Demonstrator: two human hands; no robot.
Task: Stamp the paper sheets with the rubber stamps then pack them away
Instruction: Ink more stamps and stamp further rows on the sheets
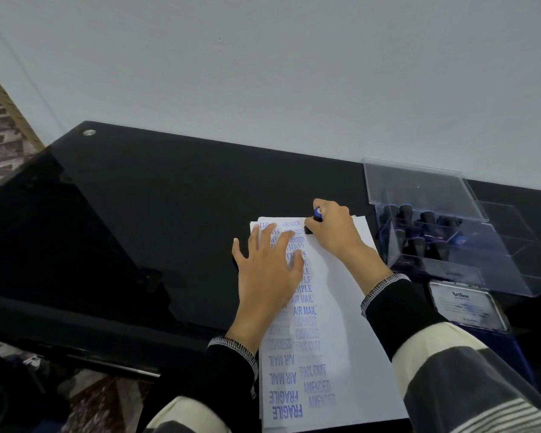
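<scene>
Fingers of your right hand grip a stamp pressed on the far end of the paper sheets. Your left hand lies flat, fingers spread, on them. Right of the sheets stands an open clear box of stamps.

I have one wide-angle view, worn on the person's head, looking forward and steeply down onto the black table from close above. It faces the grey wall behind the table; the edges curve, and both sleeves enter from the bottom.
</scene>
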